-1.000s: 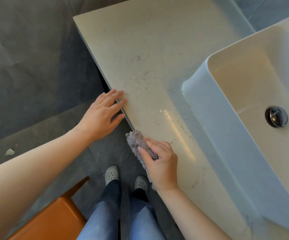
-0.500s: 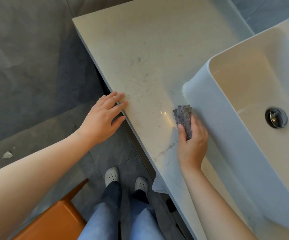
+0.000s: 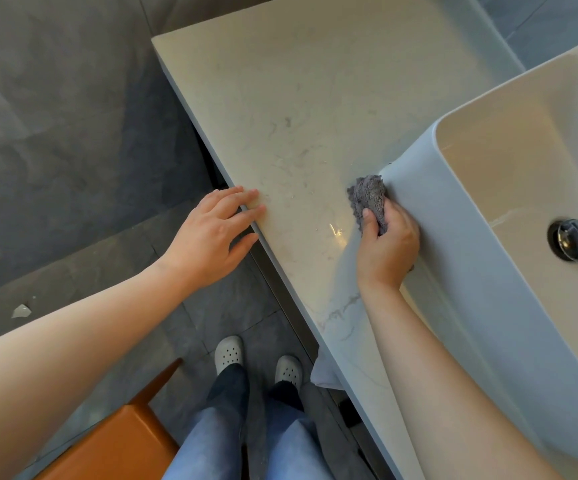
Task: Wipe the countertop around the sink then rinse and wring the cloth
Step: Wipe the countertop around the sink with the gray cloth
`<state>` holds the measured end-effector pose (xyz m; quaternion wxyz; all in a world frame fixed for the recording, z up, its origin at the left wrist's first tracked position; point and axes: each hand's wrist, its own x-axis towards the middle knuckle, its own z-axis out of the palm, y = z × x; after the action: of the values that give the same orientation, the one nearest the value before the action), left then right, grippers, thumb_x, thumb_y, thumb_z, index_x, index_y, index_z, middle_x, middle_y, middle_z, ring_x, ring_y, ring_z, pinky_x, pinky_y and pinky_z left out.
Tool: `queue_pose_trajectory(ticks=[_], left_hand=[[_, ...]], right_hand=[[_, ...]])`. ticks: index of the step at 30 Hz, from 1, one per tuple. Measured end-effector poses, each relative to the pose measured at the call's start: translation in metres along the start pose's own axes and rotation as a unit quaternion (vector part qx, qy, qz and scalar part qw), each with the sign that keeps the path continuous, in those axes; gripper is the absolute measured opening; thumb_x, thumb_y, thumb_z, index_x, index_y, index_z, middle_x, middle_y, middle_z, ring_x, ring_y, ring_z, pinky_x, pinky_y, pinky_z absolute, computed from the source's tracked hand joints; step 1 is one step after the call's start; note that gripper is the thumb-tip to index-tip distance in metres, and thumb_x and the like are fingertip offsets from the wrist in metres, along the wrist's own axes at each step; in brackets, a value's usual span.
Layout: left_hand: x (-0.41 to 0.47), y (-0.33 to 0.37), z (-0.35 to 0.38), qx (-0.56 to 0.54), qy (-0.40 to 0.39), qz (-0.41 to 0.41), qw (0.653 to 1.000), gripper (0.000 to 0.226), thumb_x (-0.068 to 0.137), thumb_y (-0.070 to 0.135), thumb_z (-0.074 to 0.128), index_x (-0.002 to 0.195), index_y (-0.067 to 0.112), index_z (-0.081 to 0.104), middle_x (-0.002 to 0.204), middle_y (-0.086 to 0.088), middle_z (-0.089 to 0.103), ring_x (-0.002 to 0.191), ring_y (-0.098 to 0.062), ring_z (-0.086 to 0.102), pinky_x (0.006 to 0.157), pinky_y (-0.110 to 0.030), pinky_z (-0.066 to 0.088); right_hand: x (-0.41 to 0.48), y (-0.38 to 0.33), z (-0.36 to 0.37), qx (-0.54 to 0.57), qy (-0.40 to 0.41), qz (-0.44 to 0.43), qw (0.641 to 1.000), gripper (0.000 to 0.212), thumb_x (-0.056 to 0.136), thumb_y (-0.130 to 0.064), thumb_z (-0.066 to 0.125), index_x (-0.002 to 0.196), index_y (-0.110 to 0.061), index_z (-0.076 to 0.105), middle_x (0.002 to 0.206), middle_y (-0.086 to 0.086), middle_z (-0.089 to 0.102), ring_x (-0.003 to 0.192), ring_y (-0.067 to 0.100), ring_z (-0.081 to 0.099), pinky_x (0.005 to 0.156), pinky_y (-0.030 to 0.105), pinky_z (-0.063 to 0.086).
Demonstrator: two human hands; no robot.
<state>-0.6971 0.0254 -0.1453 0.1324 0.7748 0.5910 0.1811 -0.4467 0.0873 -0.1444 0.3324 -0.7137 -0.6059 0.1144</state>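
Note:
A pale marble countertop (image 3: 298,109) runs from the top centre down to the lower right. On it stands a white rectangular vessel sink (image 3: 460,282) with a chrome drain (image 3: 571,240). My right hand (image 3: 386,247) grips a bunched grey cloth (image 3: 367,195) and holds it on the counter against the sink's outer corner. My left hand (image 3: 214,237) rests flat with straight fingers on the counter's front edge, holding nothing.
A dark tiled floor (image 3: 55,133) lies left of the counter. An orange chair (image 3: 107,448) stands at the bottom left beside my legs and light clogs (image 3: 228,353). A white cloth (image 3: 324,374) hangs below the counter's front edge. A wet streak shines near the cloth.
My right hand swept the grey cloth from the counter's front edge across to the sink's side, then a little farther up along the sink. My left hand stayed on the edge.

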Motion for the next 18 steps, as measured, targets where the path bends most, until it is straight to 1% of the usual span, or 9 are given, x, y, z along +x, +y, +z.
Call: queue_pose_trajectory(ticks=[2, 5, 7, 11, 13, 18], left_hand=[[0.002, -0.001, -0.002, -0.001, 0.002, 0.002, 1.000, 0.042, 0.092, 0.034, 0.046, 0.126, 0.012, 0.060, 0.135, -0.008, 0.054, 0.129, -0.030, 0.044, 0.108, -0.047, 0.037], [0.002, -0.005, -0.003, -0.007, -0.001, 0.004, 1.000, 0.041, 0.093, 0.033, 0.046, 0.126, 0.014, 0.061, 0.135, -0.007, 0.054, 0.128, -0.029, 0.045, 0.107, -0.049, 0.036], [0.002, -0.007, -0.003, -0.008, 0.001, 0.009, 1.000, 0.040, 0.092, 0.031, 0.047, 0.125, 0.014, 0.062, 0.135, -0.007, 0.054, 0.127, -0.029, 0.046, 0.106, -0.051, 0.036], [0.002, -0.007, -0.003, -0.019, 0.006, 0.015, 1.000, 0.040, 0.092, 0.032, 0.048, 0.124, 0.013, 0.062, 0.134, -0.007, 0.055, 0.126, -0.029, 0.047, 0.106, -0.050, 0.036], [0.003, -0.009, -0.006, -0.022, 0.004, 0.018, 1.000, 0.041, 0.092, 0.032, 0.047, 0.125, 0.013, 0.061, 0.135, -0.005, 0.055, 0.127, -0.027, 0.048, 0.108, -0.047, 0.035], [0.007, -0.021, -0.013, -0.025, -0.020, 0.038, 0.999, 0.044, 0.093, 0.031, 0.043, 0.130, 0.012, 0.057, 0.136, 0.000, 0.055, 0.126, -0.022, 0.050, 0.109, -0.039, 0.036]], right_hand=[[0.000, -0.004, 0.001, -0.004, -0.001, 0.000, 1.000, 0.033, 0.089, -0.019, 0.062, 0.118, -0.005, 0.065, 0.118, 0.008, 0.067, 0.110, 0.028, 0.057, 0.096, 0.030, 0.041], [-0.010, -0.009, -0.002, -0.006, -0.019, -0.002, 1.000, 0.033, 0.089, -0.019, 0.063, 0.118, -0.003, 0.065, 0.118, 0.010, 0.066, 0.109, 0.029, 0.057, 0.094, 0.033, 0.042], [-0.024, -0.015, -0.002, -0.011, -0.034, -0.015, 0.999, 0.033, 0.089, -0.020, 0.064, 0.117, -0.003, 0.065, 0.118, 0.011, 0.066, 0.108, 0.030, 0.057, 0.092, 0.035, 0.045], [-0.058, -0.029, -0.002, 0.004, -0.068, -0.045, 0.997, 0.033, 0.088, -0.018, 0.066, 0.118, -0.005, 0.064, 0.118, 0.009, 0.066, 0.111, 0.026, 0.057, 0.094, 0.036, 0.046], [-0.071, -0.032, -0.001, 0.003, -0.077, -0.062, 0.995, 0.033, 0.086, -0.016, 0.068, 0.117, -0.005, 0.065, 0.116, 0.008, 0.067, 0.109, 0.026, 0.058, 0.093, 0.033, 0.045], [-0.101, -0.042, -0.006, 0.020, -0.114, -0.079, 0.990, 0.033, 0.085, -0.018, 0.069, 0.116, -0.007, 0.067, 0.115, 0.004, 0.068, 0.107, 0.021, 0.057, 0.096, 0.022, 0.040]])
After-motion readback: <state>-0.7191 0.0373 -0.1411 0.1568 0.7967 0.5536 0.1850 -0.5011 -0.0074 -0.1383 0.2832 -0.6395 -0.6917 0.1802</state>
